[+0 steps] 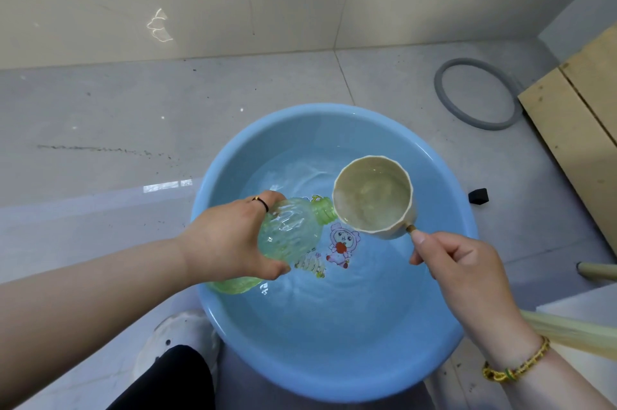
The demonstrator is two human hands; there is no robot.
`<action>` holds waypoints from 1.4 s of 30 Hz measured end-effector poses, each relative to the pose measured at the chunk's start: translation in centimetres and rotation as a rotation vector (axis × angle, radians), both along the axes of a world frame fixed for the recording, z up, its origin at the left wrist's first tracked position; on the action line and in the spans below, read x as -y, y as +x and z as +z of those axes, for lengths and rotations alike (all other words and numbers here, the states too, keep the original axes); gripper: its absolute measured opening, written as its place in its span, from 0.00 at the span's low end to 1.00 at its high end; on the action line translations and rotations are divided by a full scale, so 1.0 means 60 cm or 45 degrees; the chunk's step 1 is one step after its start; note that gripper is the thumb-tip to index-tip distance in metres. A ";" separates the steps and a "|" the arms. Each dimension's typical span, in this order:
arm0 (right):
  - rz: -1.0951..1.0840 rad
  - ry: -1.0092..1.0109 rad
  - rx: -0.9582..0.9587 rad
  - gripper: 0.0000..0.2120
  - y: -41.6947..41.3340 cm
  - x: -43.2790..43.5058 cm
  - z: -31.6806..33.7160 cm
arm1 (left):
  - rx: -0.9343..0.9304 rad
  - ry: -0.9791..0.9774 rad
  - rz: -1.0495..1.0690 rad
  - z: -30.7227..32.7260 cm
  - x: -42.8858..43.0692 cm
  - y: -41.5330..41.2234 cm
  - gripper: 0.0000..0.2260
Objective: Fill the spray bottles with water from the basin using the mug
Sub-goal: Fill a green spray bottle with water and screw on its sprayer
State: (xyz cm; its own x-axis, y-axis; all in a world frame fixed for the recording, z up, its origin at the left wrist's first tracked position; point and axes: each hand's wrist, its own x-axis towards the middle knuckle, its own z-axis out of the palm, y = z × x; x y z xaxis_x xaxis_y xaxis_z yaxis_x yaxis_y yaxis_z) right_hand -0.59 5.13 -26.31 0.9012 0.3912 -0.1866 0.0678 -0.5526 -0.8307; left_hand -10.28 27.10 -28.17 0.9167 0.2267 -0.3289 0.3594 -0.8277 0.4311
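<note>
A blue basin (444, 326) holding water sits on the floor in the middle of the view. My left hand (227, 239) grips a green translucent spray bottle (293, 229) without its cap, tilted over the water with its open neck pointing right. My right hand (464, 262) holds the handle of a cream mug (374, 199) with water in it. The mug's rim is tipped toward the bottle's neck and nearly touches it.
A grey ring (447, 102) lies on the tiled floor at the back right, beside a wooden board (567, 122). A small black block (479, 196) sits right of the basin. My white shoe (173, 339) and dark trouser leg are at the basin's near left.
</note>
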 end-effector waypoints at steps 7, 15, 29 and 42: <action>0.029 -0.027 0.104 0.20 0.003 0.000 0.002 | -0.007 0.005 0.001 0.002 0.001 0.000 0.34; 0.077 -0.087 0.166 0.22 0.001 -0.004 0.009 | -0.015 -0.005 0.001 0.001 0.002 0.000 0.35; 0.120 -0.109 0.308 0.34 0.001 -0.002 0.006 | -0.014 0.016 -0.011 -0.001 0.002 0.000 0.35; 0.145 -0.113 0.472 0.31 -0.002 0.000 -0.006 | -0.009 0.007 -0.013 -0.002 0.001 -0.001 0.35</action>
